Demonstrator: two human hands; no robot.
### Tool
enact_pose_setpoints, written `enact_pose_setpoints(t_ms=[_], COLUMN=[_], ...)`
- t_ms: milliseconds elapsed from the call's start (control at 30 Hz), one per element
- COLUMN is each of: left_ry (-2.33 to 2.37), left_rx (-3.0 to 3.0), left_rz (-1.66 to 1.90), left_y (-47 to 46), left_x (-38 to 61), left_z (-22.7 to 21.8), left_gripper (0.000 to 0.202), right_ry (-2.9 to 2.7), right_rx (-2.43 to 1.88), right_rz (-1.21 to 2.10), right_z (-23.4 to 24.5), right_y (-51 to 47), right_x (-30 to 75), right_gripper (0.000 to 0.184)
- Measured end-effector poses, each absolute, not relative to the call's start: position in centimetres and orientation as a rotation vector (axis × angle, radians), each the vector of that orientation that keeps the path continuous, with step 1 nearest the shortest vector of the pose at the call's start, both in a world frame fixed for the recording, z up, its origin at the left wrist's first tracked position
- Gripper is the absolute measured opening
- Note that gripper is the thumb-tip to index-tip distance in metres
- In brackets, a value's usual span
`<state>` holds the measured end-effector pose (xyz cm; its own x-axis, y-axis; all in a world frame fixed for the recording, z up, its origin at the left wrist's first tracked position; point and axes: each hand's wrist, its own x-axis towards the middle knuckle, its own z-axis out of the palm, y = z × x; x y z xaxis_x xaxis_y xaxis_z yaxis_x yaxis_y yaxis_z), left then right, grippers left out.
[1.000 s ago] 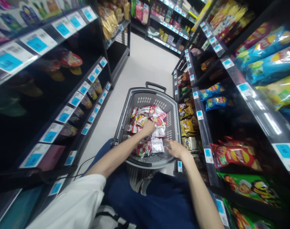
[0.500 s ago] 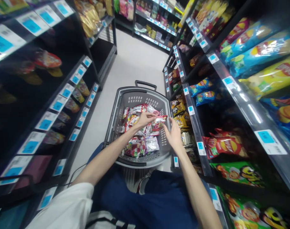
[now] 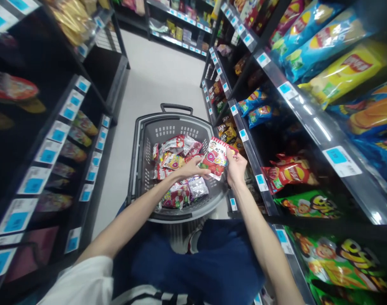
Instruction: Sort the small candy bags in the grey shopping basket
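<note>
A red-and-white bag of gummy candy is raised over the right side of a grey shopping basket, its printed front facing up. My left hand pinches its left edge. At the right edge, my right hand grips it with thumb and fingers. A red and yellow corner shows behind that edge, and I cannot tell whether it is a second bag. In the basket lie several candy bags, mostly red and white, with a silvery-white pack near the front.
Stocked shelves line both sides of the aisle. On the right are blue and yellow chip bags, a red chip bag and green snack bags. Price-tagged shelves stand on the left. Pale floor stretches beyond the basket.
The candy bag has come up and right from the basket's contents, its front turned toward me. My right hand, apart from it before, now grips it. The view has shifted right.
</note>
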<state>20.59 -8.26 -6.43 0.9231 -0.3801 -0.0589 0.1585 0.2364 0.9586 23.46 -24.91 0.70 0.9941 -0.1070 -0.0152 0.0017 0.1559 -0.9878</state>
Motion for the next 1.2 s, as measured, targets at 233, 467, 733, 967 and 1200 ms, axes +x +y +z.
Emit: enact_pose_setpoints(t_ms=[233,467,733,967,1200], left_ry=[-0.168,-0.167,-0.192,-0.213,-0.187], left_rx=[1.291,1.319,1.377,1.467,1.735], left_rz=[-0.366,-0.353,-0.317,-0.244,0.019], left_y=[-8.7,-8.5,-8.5,-8.7,-9.4], left_x=[20.2,20.1,20.4,20.2,20.5], left_z=[-5.6,-5.0,-6.0,-6.2,-7.3], left_gripper=[0.058,0.048,0.051,0.051,0.047], right_ry=[0.116,0.145,0.15,0.138,0.238], right_rx=[-1.295,-1.264,-1.272,-1.311,-1.426], right_rz=[-0.072,-0.059,-0.056,-0.035,-0.014], right_z=[1.4,1.1,1.6,1.2,1.2], right_y=[-25.2,-25.2,-25.0,-25.2,-25.3], right_x=[23.2,23.4,23.0,23.4,23.2], right_gripper=[0.045,0.047,0.047,0.045,0.062])
